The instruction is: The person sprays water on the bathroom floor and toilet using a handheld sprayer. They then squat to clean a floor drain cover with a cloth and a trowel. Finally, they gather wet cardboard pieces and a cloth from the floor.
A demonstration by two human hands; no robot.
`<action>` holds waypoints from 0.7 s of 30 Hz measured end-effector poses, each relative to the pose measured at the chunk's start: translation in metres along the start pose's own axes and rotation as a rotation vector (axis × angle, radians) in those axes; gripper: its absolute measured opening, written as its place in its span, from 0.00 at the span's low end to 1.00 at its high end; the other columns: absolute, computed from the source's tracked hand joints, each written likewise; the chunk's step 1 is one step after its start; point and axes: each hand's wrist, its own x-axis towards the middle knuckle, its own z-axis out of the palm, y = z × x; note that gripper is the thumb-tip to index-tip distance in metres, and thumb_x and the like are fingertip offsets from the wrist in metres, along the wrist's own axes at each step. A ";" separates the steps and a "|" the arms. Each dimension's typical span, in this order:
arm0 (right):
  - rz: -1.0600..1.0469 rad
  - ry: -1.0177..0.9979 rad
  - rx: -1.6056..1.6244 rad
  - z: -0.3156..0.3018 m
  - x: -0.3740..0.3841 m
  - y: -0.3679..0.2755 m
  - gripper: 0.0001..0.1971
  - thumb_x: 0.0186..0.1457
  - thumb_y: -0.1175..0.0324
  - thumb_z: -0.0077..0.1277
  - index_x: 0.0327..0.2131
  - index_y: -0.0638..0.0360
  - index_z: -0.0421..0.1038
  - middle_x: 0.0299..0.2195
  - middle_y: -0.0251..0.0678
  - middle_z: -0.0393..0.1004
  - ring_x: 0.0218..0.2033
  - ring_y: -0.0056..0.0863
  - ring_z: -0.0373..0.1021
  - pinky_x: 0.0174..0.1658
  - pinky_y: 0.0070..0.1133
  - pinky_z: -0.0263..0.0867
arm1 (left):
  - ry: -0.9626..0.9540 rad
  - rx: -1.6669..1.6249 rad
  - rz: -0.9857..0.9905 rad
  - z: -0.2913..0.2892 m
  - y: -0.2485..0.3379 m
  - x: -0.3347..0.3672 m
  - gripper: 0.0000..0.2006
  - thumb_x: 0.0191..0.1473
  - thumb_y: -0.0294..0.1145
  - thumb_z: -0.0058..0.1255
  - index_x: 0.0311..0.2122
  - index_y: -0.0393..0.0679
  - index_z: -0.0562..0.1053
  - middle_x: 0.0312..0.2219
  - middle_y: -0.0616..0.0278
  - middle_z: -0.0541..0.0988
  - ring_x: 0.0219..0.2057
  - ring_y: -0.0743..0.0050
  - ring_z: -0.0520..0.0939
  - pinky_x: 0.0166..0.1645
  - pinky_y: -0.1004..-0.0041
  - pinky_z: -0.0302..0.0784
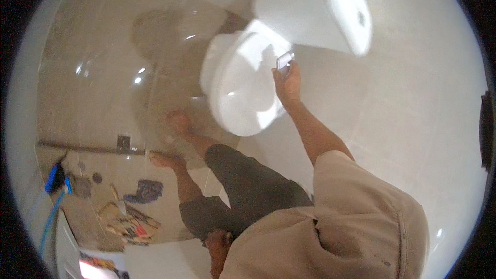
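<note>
Head view: toward 1 o'clock the right hand (288, 83) grips a small silvery object (283, 62), seen against the edge of the white toilet bowl (221, 98) at 12; contact cannot be told. Near 6 o'clock the left hand (218, 240) lies by the dark shorts (258, 181), its grip unclear. Tools (135, 227) lie around 8.

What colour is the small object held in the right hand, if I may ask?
The small object looks silvery grey, best seen in the head view.
</note>
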 end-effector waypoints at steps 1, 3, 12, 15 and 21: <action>0.108 0.016 0.032 -0.021 -0.007 0.010 0.28 0.55 0.64 0.64 0.53 0.69 0.64 0.43 0.52 0.71 0.48 0.48 0.70 0.52 0.38 0.67 | 0.006 0.034 -0.008 -0.013 0.001 0.006 0.34 0.55 0.61 0.57 0.60 0.48 0.74 0.60 0.44 0.72 0.65 0.45 0.66 0.70 0.54 0.58; 0.327 0.089 0.065 -0.067 -0.022 0.042 0.30 0.52 0.65 0.67 0.53 0.67 0.63 0.40 0.48 0.73 0.44 0.44 0.73 0.48 0.35 0.70 | 0.027 0.105 0.027 -0.042 0.017 0.009 0.32 0.55 0.58 0.57 0.57 0.46 0.74 0.56 0.44 0.73 0.62 0.47 0.68 0.66 0.54 0.60; 0.805 0.523 0.552 -0.313 -0.090 0.169 0.47 0.51 0.74 0.67 0.65 0.70 0.43 0.46 0.50 0.73 0.45 0.39 0.75 0.44 0.33 0.76 | 0.117 0.334 0.439 -0.124 0.095 0.004 0.12 0.57 0.35 0.57 0.41 0.38 0.77 0.38 0.43 0.78 0.43 0.36 0.76 0.50 0.46 0.69; 0.910 0.516 0.521 -0.318 -0.111 0.189 0.45 0.51 0.75 0.66 0.64 0.70 0.44 0.50 0.54 0.70 0.48 0.41 0.74 0.49 0.36 0.77 | 0.075 0.405 0.420 -0.132 0.116 0.017 0.12 0.58 0.37 0.55 0.40 0.38 0.76 0.37 0.43 0.77 0.42 0.37 0.76 0.50 0.48 0.69; 0.870 0.531 0.516 -0.270 -0.161 0.224 0.42 0.51 0.78 0.64 0.62 0.71 0.44 0.54 0.56 0.66 0.51 0.42 0.71 0.52 0.36 0.76 | -0.045 0.296 0.259 -0.145 0.133 0.012 0.14 0.60 0.38 0.54 0.41 0.35 0.75 0.39 0.43 0.76 0.44 0.37 0.75 0.51 0.51 0.69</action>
